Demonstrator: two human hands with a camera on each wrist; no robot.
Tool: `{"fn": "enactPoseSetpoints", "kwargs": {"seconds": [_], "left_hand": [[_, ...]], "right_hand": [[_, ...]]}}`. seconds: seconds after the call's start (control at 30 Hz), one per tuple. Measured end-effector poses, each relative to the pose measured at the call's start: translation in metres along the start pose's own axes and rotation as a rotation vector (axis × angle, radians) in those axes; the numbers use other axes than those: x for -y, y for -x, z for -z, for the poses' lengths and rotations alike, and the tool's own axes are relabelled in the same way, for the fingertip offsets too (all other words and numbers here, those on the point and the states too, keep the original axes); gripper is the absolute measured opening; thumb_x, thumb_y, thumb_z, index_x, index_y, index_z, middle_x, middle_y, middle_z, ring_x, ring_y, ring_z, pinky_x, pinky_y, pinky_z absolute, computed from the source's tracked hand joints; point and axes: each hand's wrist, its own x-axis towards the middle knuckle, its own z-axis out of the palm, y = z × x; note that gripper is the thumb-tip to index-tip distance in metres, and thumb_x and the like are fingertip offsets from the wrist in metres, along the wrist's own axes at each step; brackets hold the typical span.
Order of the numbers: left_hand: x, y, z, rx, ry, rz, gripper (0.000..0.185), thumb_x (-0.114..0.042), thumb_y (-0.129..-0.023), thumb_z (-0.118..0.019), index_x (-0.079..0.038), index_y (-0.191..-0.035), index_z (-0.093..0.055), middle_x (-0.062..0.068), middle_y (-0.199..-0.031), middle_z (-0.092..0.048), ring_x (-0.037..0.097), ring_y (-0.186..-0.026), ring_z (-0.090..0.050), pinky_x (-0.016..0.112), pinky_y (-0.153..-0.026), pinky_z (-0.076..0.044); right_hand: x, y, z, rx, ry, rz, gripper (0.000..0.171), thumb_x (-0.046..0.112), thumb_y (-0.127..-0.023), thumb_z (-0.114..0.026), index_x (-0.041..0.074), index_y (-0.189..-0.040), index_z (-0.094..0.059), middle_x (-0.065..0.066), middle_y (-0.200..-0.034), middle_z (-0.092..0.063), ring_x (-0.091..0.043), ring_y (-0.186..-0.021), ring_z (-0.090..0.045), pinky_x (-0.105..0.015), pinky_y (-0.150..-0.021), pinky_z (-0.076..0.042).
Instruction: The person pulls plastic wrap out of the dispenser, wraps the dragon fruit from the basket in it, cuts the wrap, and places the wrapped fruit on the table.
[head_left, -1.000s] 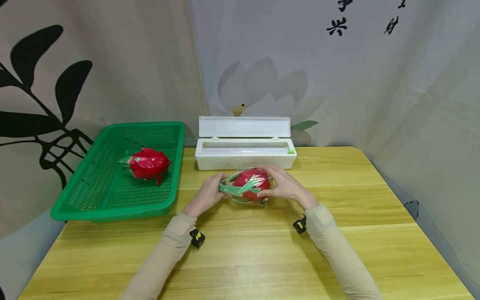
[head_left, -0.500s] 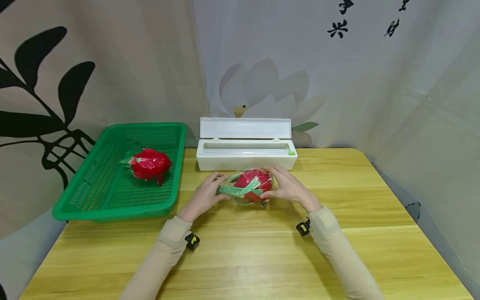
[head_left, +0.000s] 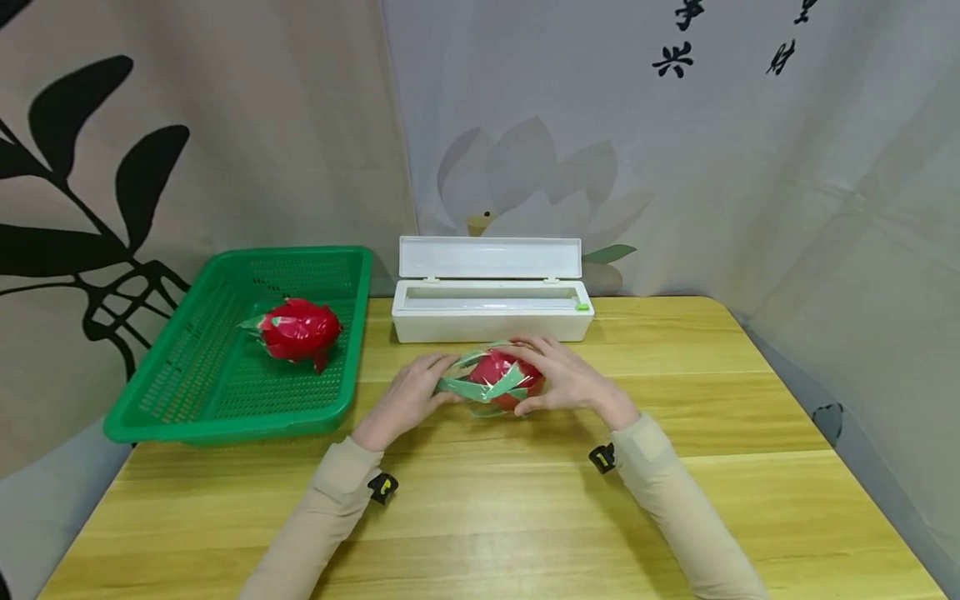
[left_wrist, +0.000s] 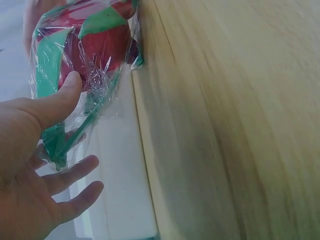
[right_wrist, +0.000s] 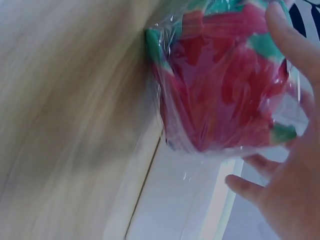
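Two dragon fruits noted: one wrapped [head_left: 300, 329], lying in green basket [head_left: 150, 417]; second dragon fruit [head_left: 498, 379] on table [head_left: 675, 500], film-covered, cupped by left hand [head_left: 408, 400] and right hand [head_left: 566, 379]. Loose film ends apparently unsealed; transfer to basket outstanding.

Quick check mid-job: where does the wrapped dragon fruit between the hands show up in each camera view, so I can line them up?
Head: wrapped dragon fruit at centre, on the table between both hands, in front of the white box.
Left wrist: upper left, the left hand's thumb pressing on the film.
Right wrist: upper right, the right hand cupping it.
Shared landmark: the white box lies right behind the fruit in all three.
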Motion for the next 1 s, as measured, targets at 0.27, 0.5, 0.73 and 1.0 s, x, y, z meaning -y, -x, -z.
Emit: {"fn": "enactPoseSetpoints", "kwargs": {"seconds": [0.27, 0.5, 0.73, 1.0], "left_hand": [[-0.004, 0.003, 0.006, 0.026, 0.048, 0.013, 0.067, -0.023, -0.082, -0.074, -0.004, -0.139, -0.045, 0.015, -0.135, -0.056, 0.032, -0.123, -0.054, 0.047, -0.103, -0.045], [-0.016, 0.011, 0.030, -0.097, -0.057, -0.038, 0.059, -0.014, -0.081, -0.075, -0.005, -0.134, -0.051, 0.016, -0.132, -0.056, 0.033, -0.122, -0.053, 0.048, -0.101, -0.047], [-0.006, 0.023, 0.047, -0.366, -0.419, 0.164, 0.042, -0.008, -0.082, -0.071, -0.003, -0.122, -0.059, 0.022, -0.125, -0.059, 0.045, -0.122, -0.049, 0.060, -0.094, -0.045], [0.010, 0.033, 0.048, -0.466, -0.461, 0.320, 0.033, -0.001, -0.084, -0.060, 0.002, -0.117, -0.061, 0.027, -0.112, -0.062, 0.048, -0.103, -0.055, 0.070, -0.085, -0.041]], "right_hand": [[0.005, -0.011, -0.009, -0.053, 0.142, 0.120, 0.092, 0.053, -0.061, -0.084, 0.027, -0.141, -0.045, -0.011, -0.149, -0.039, -0.035, -0.132, -0.042, -0.051, -0.104, -0.040], [0.010, -0.011, -0.013, -0.026, 0.187, 0.084, 0.083, 0.053, -0.067, -0.081, 0.032, -0.140, -0.046, -0.010, -0.147, -0.041, -0.032, -0.126, -0.046, -0.045, -0.090, -0.049], [0.013, -0.013, -0.014, -0.035, 0.224, 0.064, 0.076, 0.048, -0.071, -0.079, 0.032, -0.138, -0.048, -0.008, -0.144, -0.042, -0.030, -0.123, -0.047, -0.045, -0.087, -0.051], [0.012, -0.012, -0.015, -0.063, 0.207, 0.034, 0.075, 0.047, -0.070, -0.079, 0.031, -0.137, -0.049, -0.008, -0.140, -0.045, -0.031, -0.119, -0.049, -0.045, -0.087, -0.051]]}}
